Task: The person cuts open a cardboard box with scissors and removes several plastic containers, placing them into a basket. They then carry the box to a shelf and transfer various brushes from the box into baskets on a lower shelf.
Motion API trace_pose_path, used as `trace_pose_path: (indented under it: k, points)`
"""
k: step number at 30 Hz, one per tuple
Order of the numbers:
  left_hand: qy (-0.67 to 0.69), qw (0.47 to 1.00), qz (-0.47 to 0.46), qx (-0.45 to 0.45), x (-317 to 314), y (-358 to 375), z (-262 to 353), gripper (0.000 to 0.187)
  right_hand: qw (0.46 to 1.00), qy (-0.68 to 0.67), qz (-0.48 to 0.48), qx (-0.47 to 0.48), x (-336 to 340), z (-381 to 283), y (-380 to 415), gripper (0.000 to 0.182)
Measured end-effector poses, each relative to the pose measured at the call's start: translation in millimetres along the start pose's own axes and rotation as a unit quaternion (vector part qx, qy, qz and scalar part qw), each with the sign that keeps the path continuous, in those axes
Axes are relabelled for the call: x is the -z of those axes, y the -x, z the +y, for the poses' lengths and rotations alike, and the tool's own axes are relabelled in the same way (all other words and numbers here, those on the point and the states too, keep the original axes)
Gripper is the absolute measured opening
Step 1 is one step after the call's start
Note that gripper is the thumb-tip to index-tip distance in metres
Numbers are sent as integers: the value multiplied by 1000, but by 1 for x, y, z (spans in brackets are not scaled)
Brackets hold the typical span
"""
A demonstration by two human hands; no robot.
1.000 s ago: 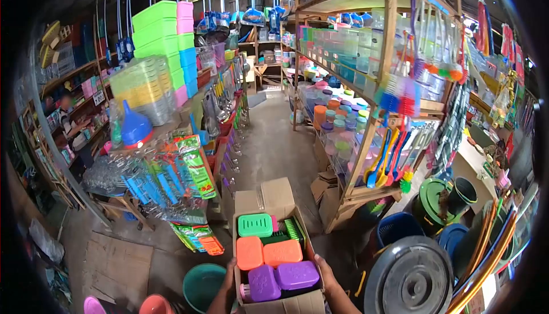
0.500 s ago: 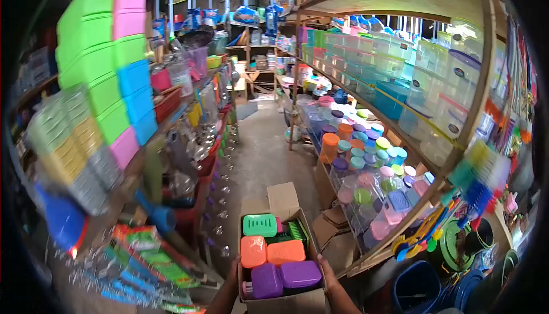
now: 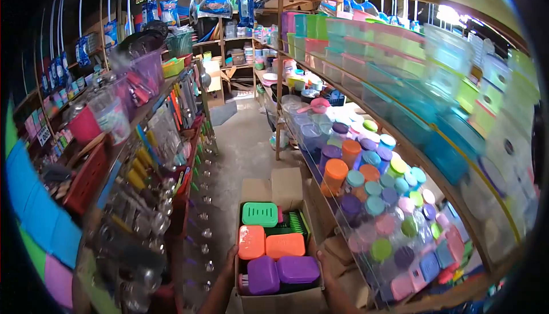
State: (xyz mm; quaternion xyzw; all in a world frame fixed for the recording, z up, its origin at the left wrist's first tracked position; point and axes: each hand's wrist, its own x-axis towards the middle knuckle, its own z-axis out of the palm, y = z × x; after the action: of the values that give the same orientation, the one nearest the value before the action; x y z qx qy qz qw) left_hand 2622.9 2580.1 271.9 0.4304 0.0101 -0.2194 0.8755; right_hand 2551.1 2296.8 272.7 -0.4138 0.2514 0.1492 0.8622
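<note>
An open cardboard box (image 3: 286, 184) is held in front of me at the bottom of the view. My left hand (image 3: 229, 265) grips its left side and my right hand (image 3: 327, 273) its right side; most of the fingers are hidden behind the cardboard. Inside, a green plastic case with a slotted lid (image 3: 260, 214) lies at the far end. Two orange cases (image 3: 285, 246) sit in the middle, and two purple cases (image 3: 298, 270) are nearest me. Green bristles (image 3: 297, 225) show beside the green case.
A concrete aisle (image 3: 237, 137) runs ahead between shelves. On the right, lidded jars (image 3: 350, 153) crowd a lower shelf under clear storage tubs (image 3: 452, 142). Utensils hang along the left rack, near a red basket (image 3: 86, 174). A wooden post (image 3: 279, 108) borders the aisle.
The view has moved forward along the aisle, bringing the right-hand jars closer. The stacked green bins on the left have mostly passed out of view. Both hands still hold the box.
</note>
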Motion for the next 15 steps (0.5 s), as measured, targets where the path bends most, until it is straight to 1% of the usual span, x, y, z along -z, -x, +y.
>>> trace_pose_path:
  k: [2,3,4,6,7,9,10,12,14,15]
  points:
    - [23,1000,8,-8,12,-62,20,70,990,-2,-32,137,-22,-24,-55,69]
    - [-21,999,21,-38,10,-86,39,70,987,1,-77,142,5,-16,-129,65]
    - [-25,998,26,-42,9,-112,57,70,987,-1,-83,139,-16,-42,-147,65]
    - [-55,995,78,-19,13,-154,91,74,984,-81,-159,26,-58,-85,-176,66]
    - [-59,994,86,-15,22,-174,104,74,983,-88,-160,17,-67,-97,-204,66]
    - [17,998,34,-50,31,-215,124,79,982,-20,-187,0,-77,-128,-258,68]
    - [24,998,39,-47,30,-229,134,79,983,-16,-183,-6,-85,-140,-277,68]
    - [24,995,64,-77,27,-259,163,82,986,17,-167,-2,-112,-167,-315,67]
    - [26,995,58,-82,34,-298,182,82,985,15,-174,10,-146,-198,-336,66]
    - [27,993,49,-100,45,-323,187,82,983,11,-181,22,-158,-208,-350,65]
